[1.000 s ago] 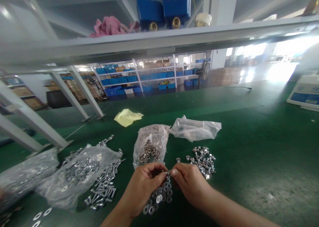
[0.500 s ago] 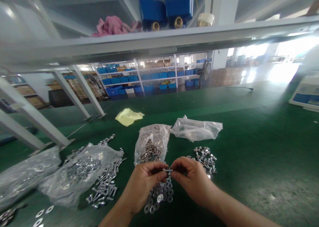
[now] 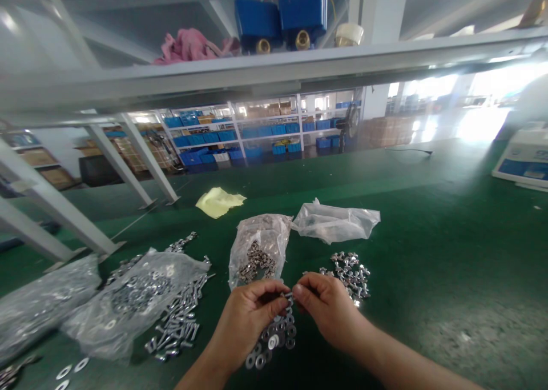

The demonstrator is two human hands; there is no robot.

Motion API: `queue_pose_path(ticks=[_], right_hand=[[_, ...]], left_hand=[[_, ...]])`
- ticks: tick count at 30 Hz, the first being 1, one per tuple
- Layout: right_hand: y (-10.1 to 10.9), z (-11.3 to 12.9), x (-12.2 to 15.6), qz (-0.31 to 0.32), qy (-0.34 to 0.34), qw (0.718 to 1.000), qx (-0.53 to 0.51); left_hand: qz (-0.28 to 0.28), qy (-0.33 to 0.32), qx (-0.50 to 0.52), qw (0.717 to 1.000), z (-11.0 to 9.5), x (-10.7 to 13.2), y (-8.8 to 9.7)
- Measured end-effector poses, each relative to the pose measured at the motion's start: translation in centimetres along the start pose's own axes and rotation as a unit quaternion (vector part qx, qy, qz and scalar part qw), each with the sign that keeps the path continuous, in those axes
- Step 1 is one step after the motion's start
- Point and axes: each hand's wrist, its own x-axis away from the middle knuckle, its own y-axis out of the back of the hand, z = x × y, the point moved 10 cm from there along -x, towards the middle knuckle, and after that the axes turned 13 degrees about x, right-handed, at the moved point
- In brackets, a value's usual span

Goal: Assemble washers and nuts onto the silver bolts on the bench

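Observation:
My left hand (image 3: 245, 322) and my right hand (image 3: 327, 310) meet fingertip to fingertip low in the middle, both pinched on a small metal fastener (image 3: 288, 297) between them. Just below the fingers lies a pile of flat washers (image 3: 270, 342) on the green mat. A heap of assembled small screws (image 3: 347, 272) sits right of my right hand. A plastic bag of small metal parts (image 3: 257, 250) lies just beyond my left hand.
Loose bolts (image 3: 178, 322) and a larger plastic bag of washers (image 3: 136, 294) lie to the left, with another bag (image 3: 40, 305) at the far left. A crumpled clear bag (image 3: 335, 222) and a yellow cloth (image 3: 218, 201) lie farther back. Slanted frame legs (image 3: 51, 207) stand left; a white box (image 3: 523, 160) far right.
The hands lifted the fastener slightly, then lowered it again; they stay pinched together over the washers. Nothing else has moved.

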Motion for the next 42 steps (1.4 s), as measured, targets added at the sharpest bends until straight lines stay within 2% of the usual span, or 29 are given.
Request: queue_pose_path(ticks=[7,12,14,17,19,24,28,33,37,40,42], right_hand=[[-0.4,-0.5,0.1,-0.036,0.007,0.995,0.094],[-1.4,-2.0,0.2,0.015,-0.048,0.996,0.074],[-0.8,-1.0,0.1,0.006,-0.015,0.997,0.074],[0.7,1.2,0.3,-0.041,0.059,0.995,0.076],[0.8,1.6,0.4,-0.045,0.071,0.992,0.090],[-0.3,-0.2,0.2,0.017,0.003,0.992,0.123],[0.4,1.2,0.2,-0.008,0.061,0.992,0.112],[-0.3,0.0,0.2,0.034,0.000,0.992,0.124],[-0.2,0.9,0.3,0.002,0.049,0.993,0.112],[-1.1,-0.8,0.3,0.035,-0.014,0.995,0.097],[-1.5,-0.9,0.3,0.051,-0.013,0.995,0.089]], left_hand=[[0.013,-0.032,-0.035,0.999,-0.2,0.0,-0.9],[0.010,-0.034,-0.027,0.999,-0.1,0.1,-1.0],[0.012,-0.009,0.005,1.000,0.3,0.1,-0.9],[0.009,0.013,0.031,0.999,0.6,0.2,-0.7],[0.008,0.014,0.026,1.000,0.5,0.2,-0.6],[0.008,0.005,0.029,1.000,0.4,0.1,-0.8],[0.014,0.011,0.054,0.998,0.6,0.1,-0.9],[0.017,-0.006,0.043,0.999,0.4,0.2,-1.0],[0.006,-0.016,0.072,0.997,0.4,0.3,-0.9],[0.005,-0.030,0.087,0.996,0.1,0.5,-0.8],[0.001,-0.040,0.093,0.995,0.0,0.6,-0.6]])
